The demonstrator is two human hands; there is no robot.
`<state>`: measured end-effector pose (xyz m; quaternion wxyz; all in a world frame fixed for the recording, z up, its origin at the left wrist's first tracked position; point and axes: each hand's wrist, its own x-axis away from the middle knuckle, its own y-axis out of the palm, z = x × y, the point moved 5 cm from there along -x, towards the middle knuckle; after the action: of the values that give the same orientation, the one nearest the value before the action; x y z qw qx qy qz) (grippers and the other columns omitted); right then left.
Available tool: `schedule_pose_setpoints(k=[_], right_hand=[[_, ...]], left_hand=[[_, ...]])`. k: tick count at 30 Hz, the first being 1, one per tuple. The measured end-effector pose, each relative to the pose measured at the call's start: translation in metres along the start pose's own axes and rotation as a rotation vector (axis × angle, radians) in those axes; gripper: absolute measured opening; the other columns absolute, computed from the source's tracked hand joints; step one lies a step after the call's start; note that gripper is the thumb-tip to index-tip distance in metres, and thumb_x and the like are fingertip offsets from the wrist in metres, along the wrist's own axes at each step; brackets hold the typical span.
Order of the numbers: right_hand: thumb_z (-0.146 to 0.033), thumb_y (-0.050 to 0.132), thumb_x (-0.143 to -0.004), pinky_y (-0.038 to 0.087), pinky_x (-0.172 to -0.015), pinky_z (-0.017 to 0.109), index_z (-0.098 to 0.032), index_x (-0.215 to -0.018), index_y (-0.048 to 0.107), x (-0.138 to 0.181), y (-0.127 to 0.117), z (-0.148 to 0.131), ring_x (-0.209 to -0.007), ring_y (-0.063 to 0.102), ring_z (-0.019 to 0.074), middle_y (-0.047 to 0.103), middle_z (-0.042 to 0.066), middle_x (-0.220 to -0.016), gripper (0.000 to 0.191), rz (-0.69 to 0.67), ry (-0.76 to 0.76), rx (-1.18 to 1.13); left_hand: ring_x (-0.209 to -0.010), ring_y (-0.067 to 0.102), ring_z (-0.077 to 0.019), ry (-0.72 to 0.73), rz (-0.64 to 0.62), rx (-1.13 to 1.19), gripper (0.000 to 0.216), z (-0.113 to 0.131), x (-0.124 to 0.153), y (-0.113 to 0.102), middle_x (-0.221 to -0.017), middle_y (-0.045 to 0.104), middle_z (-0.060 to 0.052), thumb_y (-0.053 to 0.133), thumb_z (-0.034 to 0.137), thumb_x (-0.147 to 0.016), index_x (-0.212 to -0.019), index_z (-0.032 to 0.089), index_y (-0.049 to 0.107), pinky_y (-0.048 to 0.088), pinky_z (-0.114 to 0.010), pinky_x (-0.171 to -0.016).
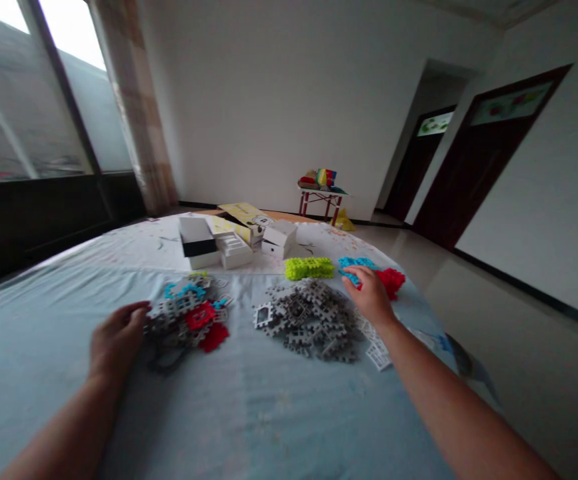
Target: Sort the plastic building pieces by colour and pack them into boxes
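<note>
Blue pieces lie at the fingertips of the right hand.

Clearance, table top.
Near cloth bare, open approach; narrow lane between mixed pile and grey pile; green stack, blue stack, red stack close off right rear; white boxes block far side.

1. We see white boxes clustered at the far side of the bench, which wears a pale blue cloth.
2. Lime-green toothed tiles lie just in front of the boxes.
3. A small red-legged table carries colourful toys by the far wall.
4. We note dark doors on the right and a curtain beside the window.
</note>
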<state>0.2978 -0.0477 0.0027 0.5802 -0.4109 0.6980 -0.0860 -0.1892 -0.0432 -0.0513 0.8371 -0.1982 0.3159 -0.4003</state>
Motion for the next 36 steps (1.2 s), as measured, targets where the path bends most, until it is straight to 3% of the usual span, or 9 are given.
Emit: schedule_pose_setpoints(k=[4, 7, 12, 16, 23, 27, 31, 36], right_hand=[[-0.024, 0.051, -0.083, 0.043, -0.09, 0.036, -0.019, -0.097, 0.062, 0.007, 0.02, -0.081, -0.097, 0.055, 0.0193, 0.063, 0.007, -0.098, 0.018, -0.108, -0.201, -0.225], [-0.02, 0.051, -0.083, 0.043, -0.091, 0.034, -0.019, -0.097, 0.062, 0.016, 0.038, -0.133, -0.098, 0.055, 0.0179, 0.062, 0.006, -0.098, 0.017, -0.211, -0.278, -0.335], [-0.019, 0.055, -0.081, 0.042, -0.091, 0.034, -0.019, -0.097, 0.063, 0.028, 0.073, -0.181, -0.098, 0.055, 0.0172, 0.062, 0.006, -0.098, 0.018, -0.353, -0.316, -0.435], [-0.019, 0.058, -0.078, 0.041, -0.093, 0.034, -0.019, -0.099, 0.063, 0.038, 0.107, -0.201, -0.102, 0.053, 0.0183, 0.061, 0.007, -0.103, 0.022, -0.47, -0.273, -0.442], [-0.027, 0.062, -0.073, 0.034, -0.099, 0.04, -0.016, -0.114, 0.058, 0.053, 0.15, -0.223, -0.115, 0.045, 0.0237, 0.052, 0.013, -0.123, 0.043, -0.587, -0.257, -0.377], [-0.024, 0.063, -0.072, 0.034, -0.098, 0.039, -0.017, -0.116, 0.057, 0.059, 0.153, -0.223, -0.114, 0.046, 0.0227, 0.055, 0.012, -0.12, 0.045, -0.628, -0.296, -0.38], [-0.019, 0.06, -0.073, 0.037, -0.093, 0.034, -0.017, -0.104, 0.062, 0.06, 0.142, -0.221, -0.102, 0.054, 0.0186, 0.064, 0.008, -0.104, 0.031, -0.638, -0.369, -0.443], [-0.012, 0.055, -0.074, 0.04, -0.088, 0.031, -0.018, -0.093, 0.065, 0.049, 0.133, -0.214, -0.094, 0.056, 0.0172, 0.066, 0.005, -0.096, 0.022, -0.533, -0.308, -0.42]], left_hand=[[-0.079, 0.064, -0.0186, -0.049, -0.002, -0.038, 0.04, -0.009, -0.002, 0.003, -0.089, 0.071, -0.007, 0.041, 0.034, -0.075, -0.1, 0.016, 0.066, 0.047, -0.024, -0.067], [-0.086, 0.063, -0.0222, -0.059, -0.015, -0.086, 0.042, -0.015, -0.002, 0.006, -0.093, 0.07, -0.01, 0.042, 0.035, -0.075, -0.104, 0.016, 0.065, 0.047, -0.028, -0.073], [-0.081, 0.063, -0.0224, 0.032, -0.16, -0.133, 0.042, -0.008, 0.003, 0.014, -0.087, 0.07, -0.009, 0.044, 0.039, -0.076, -0.107, 0.018, 0.064, 0.046, -0.028, -0.07], [-0.089, 0.061, -0.0215, 0.151, -0.254, -0.15, 0.037, 0.004, 0.007, 0.021, -0.097, 0.068, -0.008, 0.043, 0.039, -0.077, -0.097, 0.02, 0.067, 0.044, -0.026, -0.076], [-0.074, 0.062, -0.0196, 0.241, -0.346, -0.179, 0.037, 0.018, 0.015, 0.023, -0.079, 0.07, -0.006, 0.04, 0.045, -0.078, -0.079, 0.021, 0.069, 0.041, -0.024, -0.064], [-0.065, 0.061, -0.0187, 0.25, -0.363, -0.191, 0.041, 0.025, 0.02, 0.021, -0.069, 0.069, -0.005, 0.038, 0.048, -0.079, -0.072, 0.021, 0.068, 0.036, -0.024, -0.056], [-0.063, 0.06, -0.0188, 0.228, -0.341, -0.195, 0.041, 0.027, 0.019, 0.019, -0.065, 0.068, -0.005, 0.039, 0.048, -0.078, -0.069, 0.02, 0.068, 0.033, -0.025, -0.054], [-0.067, 0.062, -0.0195, 0.189, -0.317, -0.17, 0.04, 0.026, 0.018, 0.015, -0.068, 0.07, -0.005, 0.039, 0.047, -0.078, -0.073, 0.021, 0.068, 0.035, -0.024, -0.056]])
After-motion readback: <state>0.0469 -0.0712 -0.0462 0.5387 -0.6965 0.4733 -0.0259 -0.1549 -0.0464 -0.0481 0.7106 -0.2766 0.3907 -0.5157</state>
